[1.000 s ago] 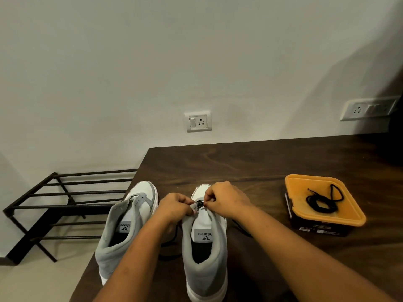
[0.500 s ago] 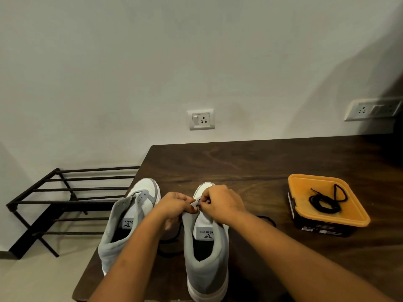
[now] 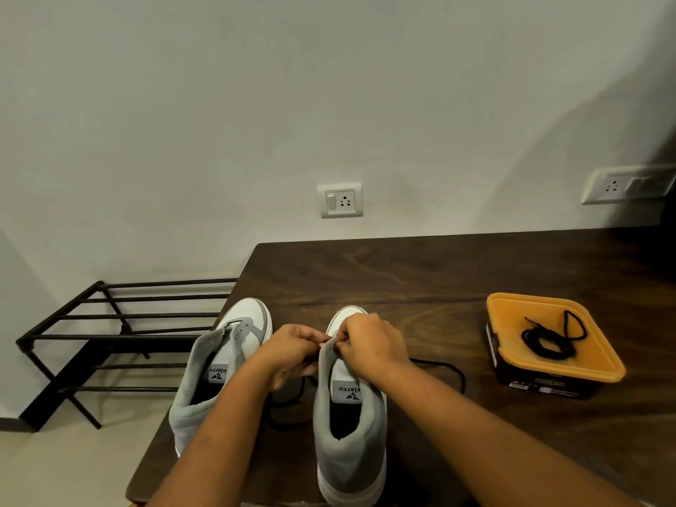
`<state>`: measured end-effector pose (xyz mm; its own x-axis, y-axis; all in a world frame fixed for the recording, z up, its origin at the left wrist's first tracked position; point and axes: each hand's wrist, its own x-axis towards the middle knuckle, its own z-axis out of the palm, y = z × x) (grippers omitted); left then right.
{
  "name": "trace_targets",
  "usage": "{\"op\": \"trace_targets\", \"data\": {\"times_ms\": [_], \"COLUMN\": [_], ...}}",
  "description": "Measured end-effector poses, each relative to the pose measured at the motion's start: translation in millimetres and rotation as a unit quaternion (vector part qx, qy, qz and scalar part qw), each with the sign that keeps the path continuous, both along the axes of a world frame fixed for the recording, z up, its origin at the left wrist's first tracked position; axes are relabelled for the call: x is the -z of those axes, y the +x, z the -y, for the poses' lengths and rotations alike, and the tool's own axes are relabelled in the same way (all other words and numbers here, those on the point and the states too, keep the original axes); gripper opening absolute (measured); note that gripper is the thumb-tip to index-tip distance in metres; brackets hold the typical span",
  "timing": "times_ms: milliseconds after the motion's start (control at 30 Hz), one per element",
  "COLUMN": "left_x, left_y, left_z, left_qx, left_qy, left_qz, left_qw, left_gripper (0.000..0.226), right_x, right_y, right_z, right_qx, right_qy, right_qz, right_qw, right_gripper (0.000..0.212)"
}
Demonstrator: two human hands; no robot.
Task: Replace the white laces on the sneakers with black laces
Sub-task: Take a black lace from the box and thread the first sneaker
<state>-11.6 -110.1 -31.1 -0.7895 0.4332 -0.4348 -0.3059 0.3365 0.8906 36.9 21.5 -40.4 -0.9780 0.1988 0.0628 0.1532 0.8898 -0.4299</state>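
Grey, white and black against dark wood

The sneaker point(image 3: 349, 451) under the fingers point(image 3: 344, 333) is pale grey with a white toe and sole, its white tongue label printed in black; the second sneaker point(image 3: 205, 389), left of them, matches. A black lace point(image 3: 451, 371) trails from the fingers over the counter point(image 3: 420, 272), dark brown with wavy grain. Well right of the fingers, an orange lid point(image 3: 600, 364) tops a black tub point(image 3: 548, 388) and bears a coiled black lace point(image 3: 548, 343). Far left is a black rack point(image 3: 120, 336); beyond the fingers, a white socket point(image 3: 340, 200) on an off-white wall point(image 3: 256, 104).
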Motion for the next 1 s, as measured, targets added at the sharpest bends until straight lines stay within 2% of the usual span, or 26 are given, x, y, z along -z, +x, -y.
{"op": "trace_targets", "data": {"times_ms": [67, 133, 267, 333, 400, 433, 467, 533, 567, 600, 633, 700, 733, 800, 867, 933, 1000], "left_x": [-1, 1, 4, 0, -8, -12, -17, -25, -28, -30, -29, -23, -16, 0, 10, 10, 5], "left_y": [2, 3, 1, 0, -6, -10, -15, -24, -27, -29, -29, -26, -23, -16, -10, -10, -12], "left_z": [-3, -4, -5, -4, 0, 4, 9, 23, 30, 37, 42, 42, 38, 23, 4, -7, -8], "left_qx": [0.002, 0.004, 0.0, -0.049, -0.136, -0.2, -0.273, -0.381, -0.405, -0.412, -0.402, -0.31, -0.222, -0.022, 0.118, 0.159, 0.155], "left_qy": [-0.018, -0.05, -0.084, -0.026, 0.076, 0.148, 0.237, 0.403, 0.433, 0.414, 0.348, 0.131, 0.023, -0.157, -0.27, -0.301, -0.28], "left_qz": [-0.022, -0.055, -0.088, -0.051, -0.035, -0.029, -0.016, 0.019, 0.019, 0.001, -0.04, -0.159, -0.221, -0.286, -0.279, -0.264, -0.251], "left_qw": [1.0, 0.997, 0.993, 0.997, 0.987, 0.968, 0.932, 0.832, 0.805, 0.812, 0.846, 0.928, 0.949, 0.945, 0.914, 0.902, 0.914], "left_gripper": [0.02, 0.021, 0.024, 0.027, 0.03, 0.03, 0.029, 0.031, 0.032, 0.033, 0.032, 0.028, 0.023, 0.013, 0.019, 0.029, 0.031], "right_x": [2, 3, 4, 6, 6, 6, 6, 8, 9, 10, 11, 13, 13, 14, 16, 18, 20], "right_y": [-1, -3, -9, -11, -12, -12, -12, -13, -14, -15, -16, -19, -19, -20, -22, -23, -25], "right_z": [0, -3, -7, -10, -13, -14, -14, -14, -14, -13, -13, -12, -12, -11, -11, -11, -11], "right_qx": [0.008, 0.002, -0.028, -0.026, -0.016, -0.014, -0.013, -0.012, -0.009, -0.005, -0.001, 0.005, 0.006, 0.008, 0.013, 0.019, 0.023], "right_qy": [-0.026, -0.053, -0.083, -0.099, -0.111, -0.116, -0.121, -0.124, -0.121, -0.12, -0.123, -0.129, -0.128, -0.123, -0.127, -0.138, -0.141], "right_qz": [-0.013, -0.011, 0.056, 0.066, 0.063, 0.06, 0.057, 0.051, 0.05, 0.049, 0.049, 0.052, 0.054, 0.053, 0.049, 0.046, 0.047], "right_qw": [1.0, 0.999, 0.995, 0.993, 0.992, 0.991, 0.991, 0.991, 0.991, 0.992, 0.991, 0.99, 0.99, 0.991, 0.991, 0.989, 0.989], "right_gripper": [0.007, 0.016, 0.022, 0.019, 0.015, 0.015, 0.016, 0.019, 0.021, 0.023, 0.026, 0.032, 0.034, 0.035, 0.033, 0.032, 0.033]}}
